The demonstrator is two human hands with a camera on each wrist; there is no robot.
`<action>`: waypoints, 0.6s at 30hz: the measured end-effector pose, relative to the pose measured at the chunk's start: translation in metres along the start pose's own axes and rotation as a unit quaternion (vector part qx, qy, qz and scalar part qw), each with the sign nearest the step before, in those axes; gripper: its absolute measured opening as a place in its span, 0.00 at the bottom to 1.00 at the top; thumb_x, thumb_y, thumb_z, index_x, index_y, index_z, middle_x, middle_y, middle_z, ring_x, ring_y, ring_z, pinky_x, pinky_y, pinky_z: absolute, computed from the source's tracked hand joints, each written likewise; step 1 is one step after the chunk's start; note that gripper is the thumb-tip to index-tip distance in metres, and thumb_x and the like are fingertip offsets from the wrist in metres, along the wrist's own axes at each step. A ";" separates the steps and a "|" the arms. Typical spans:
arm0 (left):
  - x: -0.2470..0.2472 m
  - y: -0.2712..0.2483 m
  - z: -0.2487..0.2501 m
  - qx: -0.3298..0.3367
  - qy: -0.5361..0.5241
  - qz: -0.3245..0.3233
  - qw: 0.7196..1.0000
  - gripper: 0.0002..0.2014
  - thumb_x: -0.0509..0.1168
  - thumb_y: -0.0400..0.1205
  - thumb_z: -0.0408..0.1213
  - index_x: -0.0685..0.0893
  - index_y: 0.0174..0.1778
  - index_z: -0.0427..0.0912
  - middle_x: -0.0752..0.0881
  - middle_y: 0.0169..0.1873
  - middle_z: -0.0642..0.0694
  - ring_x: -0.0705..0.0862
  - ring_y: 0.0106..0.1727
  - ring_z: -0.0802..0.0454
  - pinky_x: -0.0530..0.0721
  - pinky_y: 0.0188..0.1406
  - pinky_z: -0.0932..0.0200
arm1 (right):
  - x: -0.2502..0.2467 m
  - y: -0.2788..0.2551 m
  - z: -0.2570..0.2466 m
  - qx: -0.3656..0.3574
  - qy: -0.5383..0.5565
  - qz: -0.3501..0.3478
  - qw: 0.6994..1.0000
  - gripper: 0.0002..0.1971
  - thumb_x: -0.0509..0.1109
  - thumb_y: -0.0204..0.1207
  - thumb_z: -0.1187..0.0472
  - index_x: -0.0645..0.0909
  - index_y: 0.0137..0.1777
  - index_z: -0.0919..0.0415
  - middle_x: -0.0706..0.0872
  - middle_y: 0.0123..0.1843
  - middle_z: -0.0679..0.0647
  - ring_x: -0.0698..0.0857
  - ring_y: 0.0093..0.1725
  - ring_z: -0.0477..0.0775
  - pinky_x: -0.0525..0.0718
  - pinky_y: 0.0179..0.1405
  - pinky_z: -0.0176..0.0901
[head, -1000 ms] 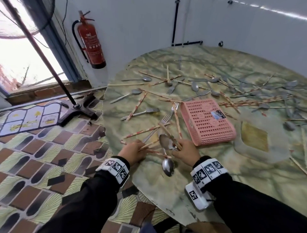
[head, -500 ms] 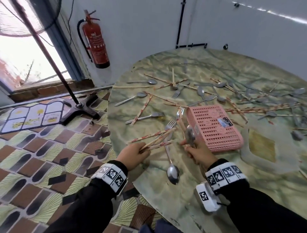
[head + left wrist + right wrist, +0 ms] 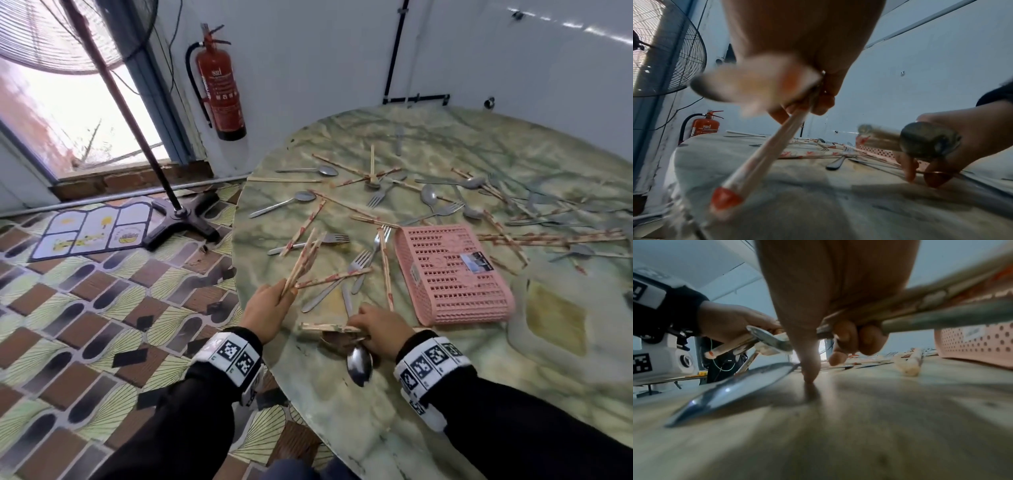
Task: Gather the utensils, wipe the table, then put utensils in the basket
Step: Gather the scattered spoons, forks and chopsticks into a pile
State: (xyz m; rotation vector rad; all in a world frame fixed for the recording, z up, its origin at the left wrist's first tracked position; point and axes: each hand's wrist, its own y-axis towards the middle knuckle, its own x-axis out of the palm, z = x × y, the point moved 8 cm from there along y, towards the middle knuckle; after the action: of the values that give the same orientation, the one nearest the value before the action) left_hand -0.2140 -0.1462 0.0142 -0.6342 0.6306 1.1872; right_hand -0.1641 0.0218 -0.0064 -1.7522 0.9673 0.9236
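wooden chopsticks [image 3: 303,258] gripped by left hand [image 3: 265,310] | right hand [image 3: 380,329] grasps a bundle, seemingly spoon-topped in left-wrist view

Pink perforated basket [image 3: 452,274], green marbled table [image 3: 445,394], red-patterned chopsticks [image 3: 303,260], silver spoon [image 3: 359,363], red extinguisher [image 3: 221,89]

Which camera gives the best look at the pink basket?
The head view: the whole pink basket lies upside down on the table. The right wrist view catches one perforated corner; the left wrist view only a strip behind the right hand.
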 end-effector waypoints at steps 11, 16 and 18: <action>0.012 0.055 0.018 0.009 0.011 -0.067 0.998 0.12 0.61 0.82 0.35 0.69 0.32 0.47 0.80 0.34 0.41 0.78 0.41 0.45 0.62 0.33 0.62 | -0.052 -0.009 0.016 0.017 0.259 0.261 0.930 0.14 0.65 0.75 0.50 0.85 0.48 0.59 0.85 0.51 0.49 0.79 0.50 0.44 0.75 0.50 0.36; 0.028 0.085 0.028 0.049 0.136 -0.124 0.982 0.10 0.66 0.76 0.45 0.81 0.43 0.41 0.85 0.48 0.38 0.83 0.51 0.39 0.73 0.41 0.57 | -0.054 -0.003 0.034 0.170 0.391 0.301 0.853 0.09 0.59 0.83 0.58 0.75 0.41 0.47 0.77 0.27 0.41 0.76 0.26 0.33 0.74 0.36 0.35; 0.039 0.091 0.025 0.063 0.188 -0.164 0.966 0.15 0.66 0.76 0.47 0.82 0.53 0.42 0.82 0.55 0.40 0.82 0.57 0.40 0.76 0.48 0.55 | -0.056 -0.001 0.037 0.215 0.396 0.335 0.827 0.07 0.58 0.84 0.57 0.77 0.47 0.48 0.79 0.37 0.41 0.78 0.35 0.35 0.75 0.45 0.38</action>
State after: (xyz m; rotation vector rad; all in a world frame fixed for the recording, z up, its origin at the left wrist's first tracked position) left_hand -0.2887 -0.0808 -0.0080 -0.8280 0.8757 0.7155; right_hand -0.1934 0.0692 0.0317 -1.3817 2.2395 0.2606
